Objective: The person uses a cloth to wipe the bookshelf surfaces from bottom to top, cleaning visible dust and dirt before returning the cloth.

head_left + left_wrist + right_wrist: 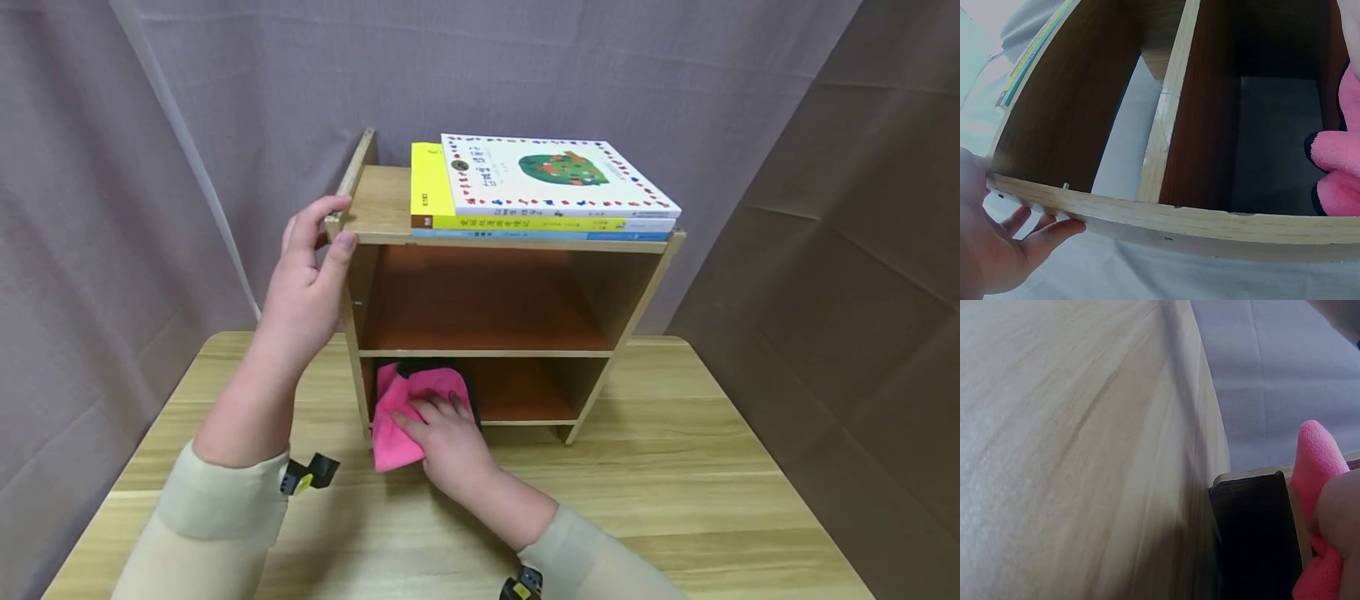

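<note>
A small wooden shelf (487,353) stands upright on the table. My left hand (311,271) grips its left side panel near the top corner, thumb in front and fingers round the outer face; the left wrist view shows this hand (1007,244) at the panel's edge. At the left end of the lowest shelf board, my right hand (457,446) holds a pink cloth (397,433) with dark edging. Part of the cloth hangs over the board's front edge. In the right wrist view, the cloth (1317,456) bunches beside the hand, whose fingertips are mostly hidden.
Several books (562,179) lie stacked on the shelf's top, a white picture book uppermost, over yellow and blue ones. The middle compartment (487,300) has a reddish-brown board. Light wooden tabletop (675,483) extends around the shelf, with grey curtains (525,67) behind and at the sides.
</note>
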The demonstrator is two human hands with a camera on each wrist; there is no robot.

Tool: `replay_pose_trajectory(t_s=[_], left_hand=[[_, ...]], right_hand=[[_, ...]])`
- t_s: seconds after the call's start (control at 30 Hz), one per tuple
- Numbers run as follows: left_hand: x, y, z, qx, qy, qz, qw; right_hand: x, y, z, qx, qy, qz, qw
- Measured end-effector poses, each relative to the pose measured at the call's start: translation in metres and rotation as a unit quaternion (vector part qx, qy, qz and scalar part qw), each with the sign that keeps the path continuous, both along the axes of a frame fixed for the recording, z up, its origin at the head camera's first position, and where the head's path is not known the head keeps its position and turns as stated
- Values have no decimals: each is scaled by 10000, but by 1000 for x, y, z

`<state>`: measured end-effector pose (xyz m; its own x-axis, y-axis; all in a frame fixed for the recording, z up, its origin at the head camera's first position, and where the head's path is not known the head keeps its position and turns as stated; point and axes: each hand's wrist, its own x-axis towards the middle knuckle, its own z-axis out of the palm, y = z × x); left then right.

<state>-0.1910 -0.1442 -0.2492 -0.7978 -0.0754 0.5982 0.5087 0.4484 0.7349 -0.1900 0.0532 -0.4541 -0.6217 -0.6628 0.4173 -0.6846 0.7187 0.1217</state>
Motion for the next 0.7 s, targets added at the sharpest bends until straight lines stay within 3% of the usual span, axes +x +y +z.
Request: replay_pose_trajectory(t_s=[0.4, 0.7], left_hand=[[-4, 2, 1, -184, -116, -75, 9997], [-2, -1, -1, -93, -133, -20, 9999]], right_hand=[[-5, 17, 6, -479, -395, 351, 9975], [-8, 34, 8, -926, -398, 557, 9934]])
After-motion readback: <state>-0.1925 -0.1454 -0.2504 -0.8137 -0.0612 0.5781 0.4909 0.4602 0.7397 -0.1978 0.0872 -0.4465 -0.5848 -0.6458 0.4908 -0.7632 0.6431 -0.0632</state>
